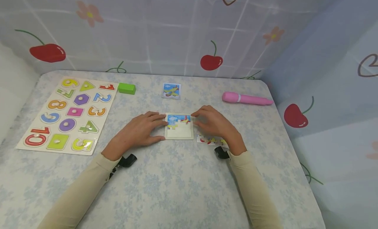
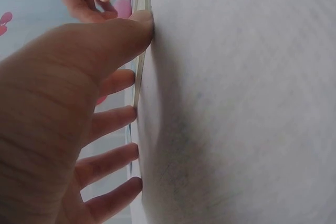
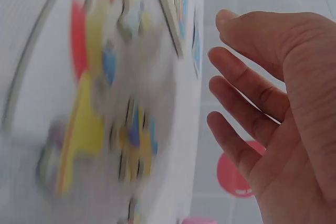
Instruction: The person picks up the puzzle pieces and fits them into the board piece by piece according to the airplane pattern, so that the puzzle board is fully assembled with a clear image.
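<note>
A small square puzzle tray [image 1: 180,134] lies in the middle of the table, with joined sky and plane pieces [image 1: 174,118] across its upper part and left side. My left hand [image 1: 144,128] is at its left edge, fingers spread and thumb tip touching the frame, as the left wrist view shows. On the other side my right hand [image 1: 215,123] hovers by the upper right corner, fingers relaxed and holding nothing. Under and beside that hand lie several loose puzzle pieces [image 1: 202,139], partly hidden in the head view; the right wrist view shows a yellow and red piece [image 3: 86,129], blurred.
A picture card [image 1: 171,91] with a plane lies behind the tray. Left of it are a green block [image 1: 127,88] and a large number-and-shape peg board [image 1: 63,127]. A pink marker-like stick [image 1: 248,99] lies at the back right. Printed curtains [image 1: 177,32] hang behind the table.
</note>
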Available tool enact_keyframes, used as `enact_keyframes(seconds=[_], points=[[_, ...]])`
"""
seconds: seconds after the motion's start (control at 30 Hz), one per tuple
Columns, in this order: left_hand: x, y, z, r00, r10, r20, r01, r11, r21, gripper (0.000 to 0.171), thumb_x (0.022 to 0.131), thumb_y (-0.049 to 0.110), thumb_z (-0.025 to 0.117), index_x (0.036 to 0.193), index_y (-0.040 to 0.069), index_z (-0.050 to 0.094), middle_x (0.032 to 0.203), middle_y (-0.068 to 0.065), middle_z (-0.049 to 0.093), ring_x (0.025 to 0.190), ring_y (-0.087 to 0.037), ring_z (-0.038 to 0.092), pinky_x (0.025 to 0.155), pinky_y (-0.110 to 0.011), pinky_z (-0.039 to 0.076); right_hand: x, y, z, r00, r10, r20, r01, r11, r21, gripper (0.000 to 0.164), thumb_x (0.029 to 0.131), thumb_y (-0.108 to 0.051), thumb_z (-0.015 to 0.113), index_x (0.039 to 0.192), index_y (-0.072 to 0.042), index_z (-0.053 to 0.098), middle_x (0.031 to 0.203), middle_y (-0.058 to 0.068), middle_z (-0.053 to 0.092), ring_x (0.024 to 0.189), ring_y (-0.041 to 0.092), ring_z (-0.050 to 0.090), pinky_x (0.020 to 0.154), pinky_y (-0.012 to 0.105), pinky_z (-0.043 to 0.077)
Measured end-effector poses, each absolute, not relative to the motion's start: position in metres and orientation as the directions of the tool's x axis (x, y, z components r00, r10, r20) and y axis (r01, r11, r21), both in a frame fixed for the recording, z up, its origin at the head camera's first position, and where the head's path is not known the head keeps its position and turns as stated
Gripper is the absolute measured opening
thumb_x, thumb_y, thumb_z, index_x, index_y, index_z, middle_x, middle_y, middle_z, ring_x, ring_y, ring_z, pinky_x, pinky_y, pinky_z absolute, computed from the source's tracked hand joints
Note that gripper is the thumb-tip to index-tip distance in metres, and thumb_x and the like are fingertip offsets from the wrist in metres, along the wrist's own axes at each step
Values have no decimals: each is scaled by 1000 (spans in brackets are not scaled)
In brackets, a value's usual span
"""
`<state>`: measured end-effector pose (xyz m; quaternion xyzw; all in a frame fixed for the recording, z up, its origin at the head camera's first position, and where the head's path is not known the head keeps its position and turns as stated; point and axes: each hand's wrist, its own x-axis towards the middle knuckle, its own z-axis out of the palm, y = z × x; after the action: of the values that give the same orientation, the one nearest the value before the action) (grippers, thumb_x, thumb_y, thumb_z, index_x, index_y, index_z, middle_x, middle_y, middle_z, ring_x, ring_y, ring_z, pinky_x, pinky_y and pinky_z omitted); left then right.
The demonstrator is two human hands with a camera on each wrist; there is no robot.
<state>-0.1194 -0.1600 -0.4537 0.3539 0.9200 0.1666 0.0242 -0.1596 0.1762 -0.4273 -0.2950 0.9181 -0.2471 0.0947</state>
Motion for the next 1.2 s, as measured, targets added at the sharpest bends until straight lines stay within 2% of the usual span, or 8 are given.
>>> enact_keyframes(seconds=[0.47, 0.77, 1.03, 1.2], points=[[-119, -160, -454, -756, 651, 67, 633, 702, 326, 60, 97, 48, 80, 147, 17, 69, 161, -9, 55, 149, -37, 47, 112, -61, 48, -152, 219, -432, -844, -536, -11, -447, 715, -537, 33, 100, -14, 78, 132, -6, 76, 128, 8, 71, 124, 28, 62, 106, 48, 52], [-118, -159, -454, -759, 648, 62, 628, 703, 336, 60, 97, 49, 79, 147, 17, 69, 161, -9, 55, 150, -37, 47, 113, -61, 48, -147, 234, -435, -833, -552, -29, -448, 704, -552, 36, 98, -10, 80, 133, -5, 75, 128, 10, 73, 123, 31, 63, 107, 51, 51], [-118, -159, -454, -757, 650, 63, 631, 702, 330, 61, 97, 50, 79, 148, 18, 68, 162, -8, 54, 151, -36, 46, 113, -60, 47, -144, 243, -440, -820, -570, -60, -444, 697, -563, 38, 95, -11, 84, 132, -6, 77, 126, 9, 73, 111, 26, 62, 95, 48, 52], [-119, -160, -455, -757, 650, 64, 631, 703, 329, 61, 97, 50, 79, 148, 18, 68, 162, -8, 54, 151, -36, 46, 114, -59, 47, -142, 245, -440, -821, -563, -94, -418, 706, -572, 43, 94, -16, 86, 135, -8, 75, 128, 8, 71, 108, 25, 60, 94, 46, 51]])
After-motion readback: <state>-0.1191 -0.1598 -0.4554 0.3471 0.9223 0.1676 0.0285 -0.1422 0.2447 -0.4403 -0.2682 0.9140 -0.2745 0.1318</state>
